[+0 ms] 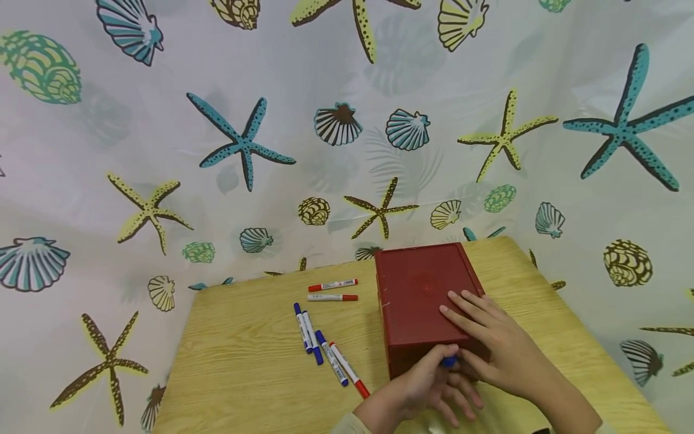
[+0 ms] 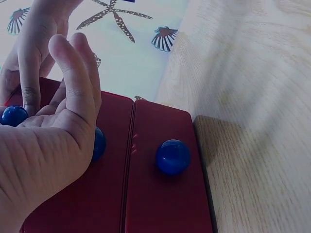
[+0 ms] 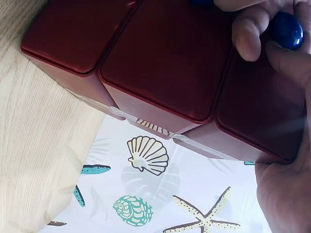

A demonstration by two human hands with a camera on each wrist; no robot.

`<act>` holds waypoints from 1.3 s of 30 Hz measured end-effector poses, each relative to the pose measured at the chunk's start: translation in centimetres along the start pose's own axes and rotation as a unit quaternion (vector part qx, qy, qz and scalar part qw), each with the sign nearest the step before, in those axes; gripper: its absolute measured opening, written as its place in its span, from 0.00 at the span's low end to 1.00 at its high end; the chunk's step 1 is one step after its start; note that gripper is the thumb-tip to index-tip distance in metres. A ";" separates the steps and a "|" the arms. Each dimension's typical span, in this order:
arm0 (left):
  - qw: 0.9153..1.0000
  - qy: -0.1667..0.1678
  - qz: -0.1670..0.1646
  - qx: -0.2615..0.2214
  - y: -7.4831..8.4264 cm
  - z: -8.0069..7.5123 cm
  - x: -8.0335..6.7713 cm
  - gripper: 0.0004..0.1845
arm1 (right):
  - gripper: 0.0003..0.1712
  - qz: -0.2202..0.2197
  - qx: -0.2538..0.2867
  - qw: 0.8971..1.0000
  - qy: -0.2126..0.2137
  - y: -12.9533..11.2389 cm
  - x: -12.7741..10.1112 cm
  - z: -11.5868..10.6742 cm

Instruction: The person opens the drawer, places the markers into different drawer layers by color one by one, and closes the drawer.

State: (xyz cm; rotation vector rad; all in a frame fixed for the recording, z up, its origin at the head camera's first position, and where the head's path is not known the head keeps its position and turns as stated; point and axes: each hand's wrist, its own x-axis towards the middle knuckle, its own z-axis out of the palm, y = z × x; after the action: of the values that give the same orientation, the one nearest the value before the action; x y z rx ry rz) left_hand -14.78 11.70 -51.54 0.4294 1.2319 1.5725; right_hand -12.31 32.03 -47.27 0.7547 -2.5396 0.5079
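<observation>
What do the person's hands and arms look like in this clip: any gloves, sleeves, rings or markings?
Both hands are bare: no gloves, rings or watch show on the left hand or the right hand. Fingernails are short and unpainted. The right forearm is uncovered as far as the head view shows. At the left wrist, the edge of a pale, light-coloured cuff shows at the bottom of the picture.

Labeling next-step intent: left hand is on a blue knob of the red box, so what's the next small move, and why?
Probably pull the blue knob toward the person. The left hand pinches it at the front of the red box, the right hand lies flat on top as if bracing, and the drawers look closed.
</observation>
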 end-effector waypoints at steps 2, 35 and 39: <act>1.000 0.002 0.004 0.008 0.0 0.0 -0.1 0.44 | 0.49 -0.001 -0.003 1.000 0.001 0.0 0.0 0.0; 0.982 0.188 0.013 -0.018 -4.8 -0.8 -2.1 0.21 | 0.51 -0.003 -0.016 1.000 0.014 0.2 -0.2 0.3; 0.980 0.200 -0.016 -0.012 -5.3 -1.2 -2.0 0.26 | 0.50 0.000 -0.010 1.000 0.013 0.1 -0.1 0.3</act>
State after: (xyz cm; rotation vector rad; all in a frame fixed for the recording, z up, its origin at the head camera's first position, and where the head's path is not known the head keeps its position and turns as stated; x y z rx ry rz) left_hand -12.25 8.97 -55.94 0.0760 1.5112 1.6943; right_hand -12.34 32.04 -47.58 0.7371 -2.5173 0.4891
